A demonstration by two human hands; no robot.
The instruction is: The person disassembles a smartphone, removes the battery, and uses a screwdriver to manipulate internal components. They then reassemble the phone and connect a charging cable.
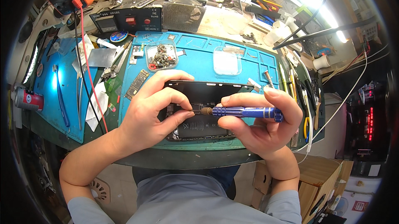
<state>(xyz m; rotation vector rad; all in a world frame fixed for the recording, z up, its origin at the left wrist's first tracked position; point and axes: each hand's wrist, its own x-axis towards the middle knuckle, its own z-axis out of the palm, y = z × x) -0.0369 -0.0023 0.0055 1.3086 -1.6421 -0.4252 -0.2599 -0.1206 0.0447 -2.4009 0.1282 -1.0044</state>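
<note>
My right hand (pixel 272 134) holds a blue screwdriver (pixel 241 112) level, its handle between thumb and fingers and its brown collar and thin shaft pointing left. At the shaft's end, the thumb and forefinger of my left hand (pixel 147 113) are pinched together. Whether a tiny screw is also between those fingertips is too small to tell. Below both hands lies an opened phone (pixel 203 129), with a dark battery and inner parts showing. My hands cover parts of its left and right sides.
A blue work mat (pixel 195 64) bears a clear box of small metal parts (pixel 162 56), another clear box (pixel 227 62) and a circuit board (pixel 137 84). A power supply (pixel 126 19) stands behind. Red and black cables hang at left; tweezers and pliers (pixel 306 128) lie right.
</note>
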